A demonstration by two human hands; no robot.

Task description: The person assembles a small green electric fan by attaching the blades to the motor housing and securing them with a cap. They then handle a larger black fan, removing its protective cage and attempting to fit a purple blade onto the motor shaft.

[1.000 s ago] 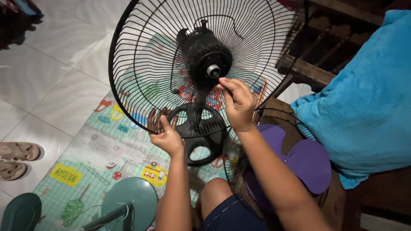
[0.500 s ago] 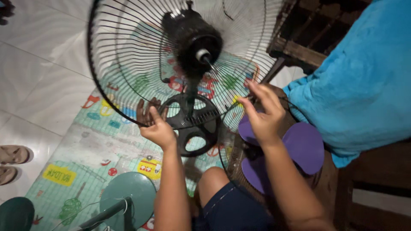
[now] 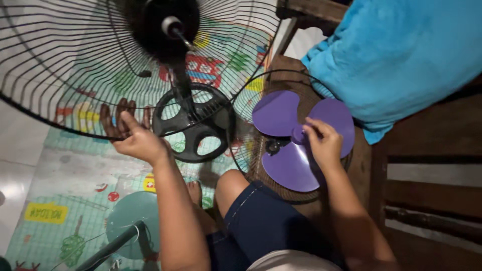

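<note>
Purple fan blade [image 3: 293, 150] flat in loose front grille [image 3: 251, 140], hub directly under right hand [image 3: 324, 145], fingers pinching it. Motor shaft [image 3: 173, 26] up-left, pointing at viewer. Left hand [image 3: 131, 138] gripping rear guard [image 3: 60, 90] rim.

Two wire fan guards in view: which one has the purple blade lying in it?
The smaller-looking guard lying flat by the right hand, holding the purple blade. The upright guard, gripped by the left hand, carries the motor.

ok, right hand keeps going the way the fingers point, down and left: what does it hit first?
The right hand already has its fingertips at the hub of the purple fan blade, so that comes first. Under the blade lies the loose wire grille. Depth from this head view is uncertain.
</note>
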